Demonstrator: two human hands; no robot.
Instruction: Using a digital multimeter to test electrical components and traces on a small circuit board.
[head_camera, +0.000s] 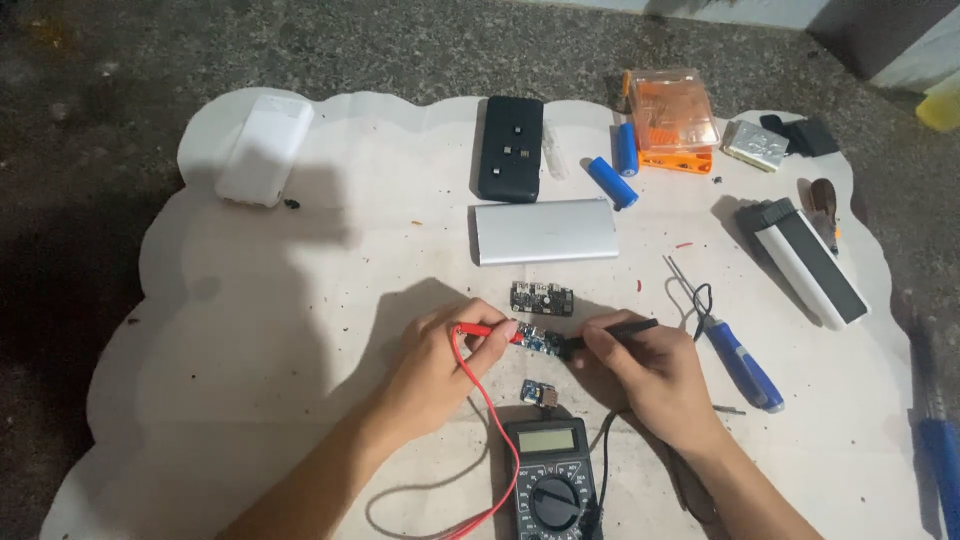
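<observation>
The left hand pinches a red-handled test probe, its fingers closed on the shaft; the probe tip meets a small blue circuit board lying on the white scalloped paper mat. The right hand grips a black test probe the same way, tip at the board's right edge. Exact contact points are too small to make out. A black digital multimeter sits between the wrists, its lower part cut off by the frame. A second small blue board lies just above the meter, and a dark circuit board just beyond the probes.
</observation>
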